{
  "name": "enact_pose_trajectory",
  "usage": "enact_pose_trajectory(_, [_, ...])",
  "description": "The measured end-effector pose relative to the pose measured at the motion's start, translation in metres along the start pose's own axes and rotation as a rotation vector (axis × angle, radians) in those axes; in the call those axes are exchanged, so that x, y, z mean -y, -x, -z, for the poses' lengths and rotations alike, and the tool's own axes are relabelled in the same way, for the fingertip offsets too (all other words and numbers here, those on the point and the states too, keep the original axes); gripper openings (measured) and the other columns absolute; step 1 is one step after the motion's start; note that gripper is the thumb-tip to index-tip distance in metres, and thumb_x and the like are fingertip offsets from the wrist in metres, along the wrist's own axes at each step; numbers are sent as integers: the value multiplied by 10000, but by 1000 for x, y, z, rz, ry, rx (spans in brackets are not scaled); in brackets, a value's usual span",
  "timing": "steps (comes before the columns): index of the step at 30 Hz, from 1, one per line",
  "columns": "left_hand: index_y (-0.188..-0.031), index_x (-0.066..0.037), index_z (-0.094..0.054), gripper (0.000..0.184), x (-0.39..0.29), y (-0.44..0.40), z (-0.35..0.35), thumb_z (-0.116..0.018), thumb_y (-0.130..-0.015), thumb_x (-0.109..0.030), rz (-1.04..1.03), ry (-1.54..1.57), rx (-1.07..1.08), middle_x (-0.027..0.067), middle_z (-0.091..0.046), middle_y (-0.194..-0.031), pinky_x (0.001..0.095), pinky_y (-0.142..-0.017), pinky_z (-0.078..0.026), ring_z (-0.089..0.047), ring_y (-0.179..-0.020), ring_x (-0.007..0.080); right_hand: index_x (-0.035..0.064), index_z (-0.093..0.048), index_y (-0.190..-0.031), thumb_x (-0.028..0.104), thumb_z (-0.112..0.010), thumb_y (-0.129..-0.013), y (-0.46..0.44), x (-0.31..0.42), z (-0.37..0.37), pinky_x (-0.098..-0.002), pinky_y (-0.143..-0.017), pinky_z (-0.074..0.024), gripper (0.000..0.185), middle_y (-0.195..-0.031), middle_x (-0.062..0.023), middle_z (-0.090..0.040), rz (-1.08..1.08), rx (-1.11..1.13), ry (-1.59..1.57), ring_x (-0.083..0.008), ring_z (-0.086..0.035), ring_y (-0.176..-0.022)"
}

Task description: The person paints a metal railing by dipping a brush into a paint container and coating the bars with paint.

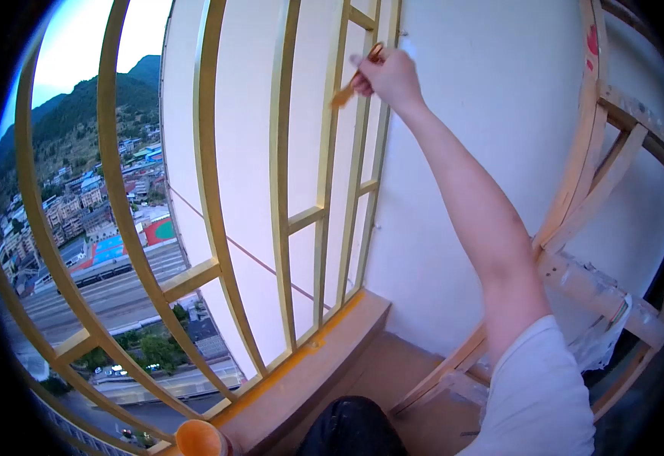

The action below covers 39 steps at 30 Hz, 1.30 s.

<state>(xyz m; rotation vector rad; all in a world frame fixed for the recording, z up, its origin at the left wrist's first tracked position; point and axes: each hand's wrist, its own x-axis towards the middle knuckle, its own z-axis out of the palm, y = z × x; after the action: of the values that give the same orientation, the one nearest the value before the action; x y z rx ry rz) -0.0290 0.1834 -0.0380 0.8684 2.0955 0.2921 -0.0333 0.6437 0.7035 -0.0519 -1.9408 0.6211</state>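
Observation:
My right hand (394, 79) is closed around the handle of a paintbrush (343, 96), high up in front of me. The brush tip, coated in yellow-orange, points down and left against a gold-coloured metal bar (329, 152) of the window grille; I cannot tell for sure that it touches. At the lower left, an orange-lined cup (200, 438) is partly cut off by the frame's edge, near the sill (332, 346). Yellow-orange smears run along the sill at the foot of the bars. My left hand is out of view.
A wooden frame (575, 175) with paint marks leans by the white wall (453, 45) on the right, and plastic sheeting (613, 334) hangs from it. My dark-clad knee (351, 429) is below. Beyond the bars, buildings and hills lie far down.

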Motion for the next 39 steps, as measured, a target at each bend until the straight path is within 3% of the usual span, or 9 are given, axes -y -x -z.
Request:
enact_pose_trajectory(11, [-1105, -14, -681, 355, -18, 4, 14, -465, -918, -224, 63, 10, 33, 257, -669, -1083, 455, -874, -496, -645, -1004, 384, -63, -618, -848, 221, -646, -954, 31, -37, -18, -273, -608, -598, 304, -712, -124, -693, -75, 183, -9, -156, -697, -624])
enact_pose_trajectory(13, [-1098, -13, -683, 353, -20, 6, 14, -465, -921, -226, 78, 18, 49, 255, -671, -1075, 454, -868, -496, -646, -996, 382, -44, -603, -754, 234, -659, -932, 31, -31, -6, -292, -566, -590, 336, -691, -131, -701, 98, -218, -175, -162, -709, -612])
enact_pose_trajectory(18, [-1081, -10, -688, 349, -22, 9, 17, -463, -929, -230, 103, 26, 63, 251, -677, -1056, 450, -853, -497, -649, -975, 378, -52, -617, -781, 200, -647, -943, 72, -55, -37, -285, -538, -562, 300, -682, -120, -684, -126, 153, -19, -157, -679, -573])
enact_pose_trajectory(21, [-1070, -8, -691, 348, -22, 13, 16, -463, -934, -233, 139, 39, 89, 249, -680, -1045, 448, -843, -498, -650, -962, 375, -65, -612, -790, 194, -671, -926, 79, -56, -28, -289, -541, -568, 299, -689, -126, -687, -10, -246, -222, -161, -682, -580])
enact_pose_trajectory(23, [-1063, -7, -693, 347, -25, 16, 18, -462, -938, -235, 161, 45, 97, 247, -682, -1037, 447, -837, -499, -651, -954, 374, -50, -603, -772, 196, -650, -932, 96, -65, -45, -281, -581, -590, 297, -679, -132, -696, -239, 139, -67, -166, -693, -582])
enact_pose_trajectory(27, [-1049, -4, -696, 348, -27, 24, 17, -461, -944, -238, 226, 71, 133, 244, -686, -1022, 444, -825, -500, -654, -937, 371, -30, -625, -781, 201, -655, -934, 101, -65, -33, -275, -555, -560, 279, -685, -120, -701, -16, -314, -268, -159, -697, -591])
enact_pose_trajectory(31, [-1035, -2, -700, 349, -35, 33, 24, -461, -951, -242, 319, 118, 174, 241, -690, -1007, 442, -813, -501, -656, -921, 367, -10, -615, -744, 192, -653, -942, 130, -95, -62, -281, -514, -525, 285, -637, -90, -674, -179, 41, -48, -134, -648, -542])
enact_pose_trajectory(34, [-987, -9, -711, 342, -31, 41, 17, -461, -959, -241, 349, 119, 176, 226, -698, -959, 445, -772, -499, -656, -869, 357, -21, -614, -765, 193, -668, -937, 140, -91, -52, -278, -520, -527, 280, -642, -85, -661, -139, -217, -219, -127, -629, -540])
enact_pose_trajectory(39, [-1040, -2, -702, 340, 6, 15, -10, -454, -967, -223, 81, 98, -57, 228, -698, -979, 445, -787, -504, -661, -896, 359, -6, -625, -764, 183, -664, -945, 160, -109, -72, -275, -537, -528, 265, -640, -85, -653, -180, -203, -259, -118, -625, -562])
